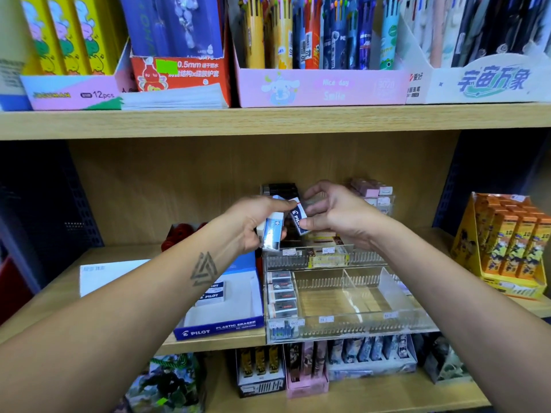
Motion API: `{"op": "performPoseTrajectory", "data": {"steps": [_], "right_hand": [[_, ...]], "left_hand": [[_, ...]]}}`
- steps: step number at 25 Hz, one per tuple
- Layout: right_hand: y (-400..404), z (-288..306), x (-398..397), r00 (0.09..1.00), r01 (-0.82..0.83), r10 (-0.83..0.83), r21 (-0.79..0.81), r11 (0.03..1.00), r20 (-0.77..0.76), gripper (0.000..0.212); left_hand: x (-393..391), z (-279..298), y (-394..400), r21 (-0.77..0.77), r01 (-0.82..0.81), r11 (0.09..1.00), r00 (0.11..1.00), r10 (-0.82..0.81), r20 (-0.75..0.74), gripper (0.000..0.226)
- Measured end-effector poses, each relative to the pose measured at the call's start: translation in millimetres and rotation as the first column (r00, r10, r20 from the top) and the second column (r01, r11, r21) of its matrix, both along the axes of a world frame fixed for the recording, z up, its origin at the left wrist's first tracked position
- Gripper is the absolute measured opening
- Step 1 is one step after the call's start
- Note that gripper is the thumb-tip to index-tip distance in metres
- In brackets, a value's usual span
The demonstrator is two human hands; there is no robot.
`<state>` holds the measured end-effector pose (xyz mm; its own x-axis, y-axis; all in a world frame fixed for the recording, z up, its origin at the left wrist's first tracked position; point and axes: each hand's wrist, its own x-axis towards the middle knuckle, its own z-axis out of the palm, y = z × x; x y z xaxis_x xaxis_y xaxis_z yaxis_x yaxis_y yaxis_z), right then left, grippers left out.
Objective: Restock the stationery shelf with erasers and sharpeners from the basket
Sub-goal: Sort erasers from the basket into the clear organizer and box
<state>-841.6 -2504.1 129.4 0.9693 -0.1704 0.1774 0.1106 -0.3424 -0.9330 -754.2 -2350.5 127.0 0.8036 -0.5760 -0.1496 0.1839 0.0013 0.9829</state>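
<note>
1. Hands meet above the clear acrylic organizer (351,305) on the wooden shelf (59,293).
2. Left hand (253,219), its grip curled, holds a stack of sleeved erasers (272,231) just above the organizer's back tier.
3. Right hand (337,216) pinches one dark-sleeved Pilot eraser (299,217) between thumb and fingertips.
4. Left of the organizer sits an open Pilot eraser box (226,311).
</note>
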Motion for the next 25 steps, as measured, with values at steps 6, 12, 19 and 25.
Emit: {"op": "performPoseTrajectory", "data": {"steps": [6, 12, 19, 25], "right_hand": [[73, -3, 15, 0.995, -0.001, 0.038, -0.379, 0.925, 0.089, 0.034], [126, -20, 21, 0.995, -0.062, 0.096, -0.794, 0.605, -0.004, 0.024], [158, -71, 35, 0.982, -0.189, 0.109, -0.833, 0.52, -0.155, 0.017], [166, -90, 45, 0.988, -0.153, 0.097, -0.817, 0.556, -0.119, 0.018]], "left_hand": [[5, -6, 69, -0.027, -0.09, 0.996, 0.995, 0.089, -0.046, 0.012], [7, -36, 155, 0.147, -0.246, 0.958, 0.968, 0.251, -0.02, 0.009], [-7, -67, 186, 0.211, -0.245, 0.946, 0.967, 0.254, -0.019, 0.025], [-7, -73, 188, 0.237, -0.241, 0.941, 0.968, 0.251, -0.013, 0.029]]}}
